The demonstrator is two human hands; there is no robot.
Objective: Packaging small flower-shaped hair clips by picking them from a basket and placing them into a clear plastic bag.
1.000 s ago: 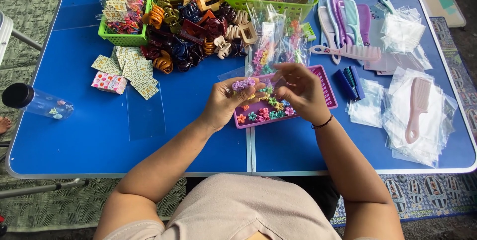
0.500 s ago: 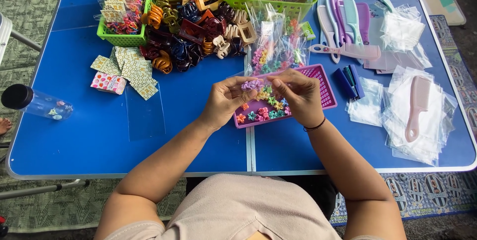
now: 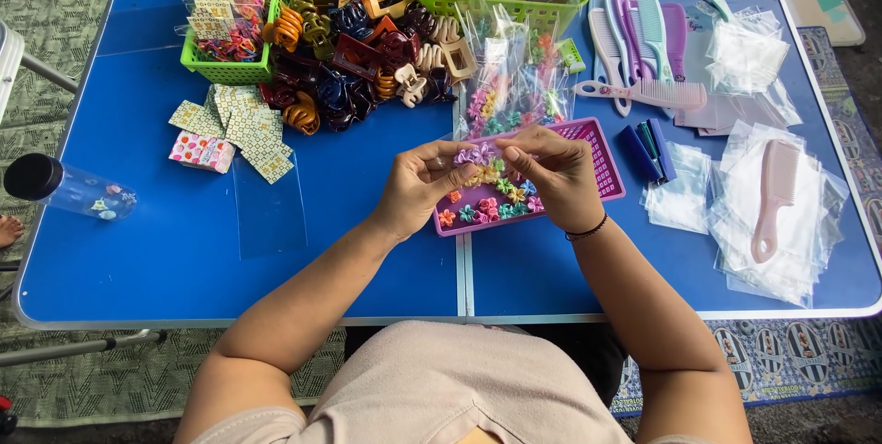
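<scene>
Purple, the small flower clip sits pinched between both grips: left hand and right hand close narrowly on it from either side, equally near. Directly beneath them lies the pink tray of more clips on the desk.

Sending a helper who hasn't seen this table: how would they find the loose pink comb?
Go to the right end of the blue table, to the stack of clear plastic bags. The pink comb lies alone on top, unlike the combs grouped further back.
</scene>
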